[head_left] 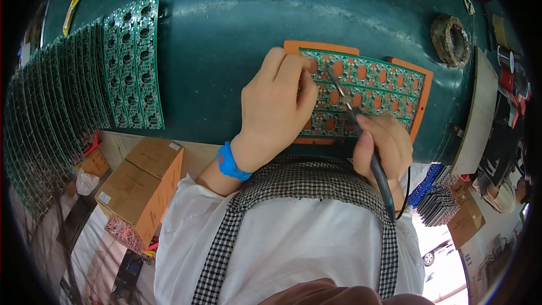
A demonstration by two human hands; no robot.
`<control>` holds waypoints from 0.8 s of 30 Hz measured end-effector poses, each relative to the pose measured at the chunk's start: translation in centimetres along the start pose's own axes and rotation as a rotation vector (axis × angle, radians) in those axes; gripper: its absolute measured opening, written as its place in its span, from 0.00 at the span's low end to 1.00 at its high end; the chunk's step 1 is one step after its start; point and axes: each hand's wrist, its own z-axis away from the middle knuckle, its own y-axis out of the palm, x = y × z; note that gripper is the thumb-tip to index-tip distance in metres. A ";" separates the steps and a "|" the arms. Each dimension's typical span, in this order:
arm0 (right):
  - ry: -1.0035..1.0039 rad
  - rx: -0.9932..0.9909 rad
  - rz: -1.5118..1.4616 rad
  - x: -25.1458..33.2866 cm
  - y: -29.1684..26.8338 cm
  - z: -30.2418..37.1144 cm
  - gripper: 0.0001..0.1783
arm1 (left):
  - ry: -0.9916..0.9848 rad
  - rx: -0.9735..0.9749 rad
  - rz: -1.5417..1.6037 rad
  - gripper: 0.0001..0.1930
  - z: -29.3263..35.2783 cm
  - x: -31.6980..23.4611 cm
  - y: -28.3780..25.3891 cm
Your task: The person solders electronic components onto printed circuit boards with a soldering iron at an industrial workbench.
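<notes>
Your R hand (pixel 385 146) grips soldering iron (pixel 354 114), tip at upper-L of green PCB panel (pixel 370 89) in orange tray (pixel 422 106) on table (pixel 220 51); your L hand (pixel 278 99), fingers bent, at panel's upper-L corner, can't tell if holding anything

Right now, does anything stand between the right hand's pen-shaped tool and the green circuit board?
Nothing visible: the tool in the right hand reaches over the circuit board. The left hand covers part of its left edge.

One orange frame (pixel 324 47) holds three circuit-board rows (pixel 370 87); at it, two hands (pixel 275 100) (pixel 389 142), one soldering iron (pixel 355 116); right of it, one brown ring (pixel 442 39).
</notes>
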 end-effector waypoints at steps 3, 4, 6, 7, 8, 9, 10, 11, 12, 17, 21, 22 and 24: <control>-0.026 -0.042 0.020 0.2 -1.2 1.3 0.07 | -0.003 0.048 0.045 0.07 1.5 -0.2 -1.0; -0.035 -0.010 -0.024 0.3 -1.4 1.6 0.07 | -0.005 0.050 0.044 0.07 2.0 -0.2 -1.0; -0.047 0.034 -0.075 0.4 -1.3 2.1 0.07 | 0.001 0.074 0.063 0.08 2.7 0.0 -0.9; -0.046 0.034 -0.073 0.4 -1.2 2.1 0.07 | 0.002 0.075 0.064 0.08 2.8 0.0 -0.7; -0.038 0.034 -0.068 0.5 -1.1 2.2 0.07 | 0.007 0.071 0.056 0.08 2.9 0.0 -0.6; -0.029 0.034 -0.063 0.6 -0.9 2.2 0.07 | 0.011 0.067 0.049 0.08 3.0 0.1 -0.5; -0.029 0.033 -0.062 0.7 -0.9 2.2 0.07 | 0.012 0.068 0.050 0.08 3.0 0.2 -0.3; -0.031 0.040 -0.065 0.7 -0.8 2.1 0.07 | 0.034 0.045 0.045 0.08 2.9 0.3 -0.2; -0.034 0.046 -0.070 0.7 -0.7 2.1 0.07 | 0.058 0.021 0.038 0.07 3.0 0.4 -0.1; -0.038 0.017 -0.068 0.9 -0.4 2.6 0.07 | 0.022 0.039 0.053 0.07 3.1 -0.2 -0.5; -0.038 -0.031 -0.075 1.0 -0.4 2.8 0.07 | 0.031 0.040 0.023 0.07 3.3 -0.2 -0.1; -0.039 -0.032 -0.070 1.0 -0.3 2.9 0.07 | 0.034 0.040 0.027 0.07 3.3 -0.1 0.0; -0.024 -0.007 -0.053 1.0 -0.2 3.1 0.07 | 0.056 0.040 0.023 0.07 3.4 -0.1 0.1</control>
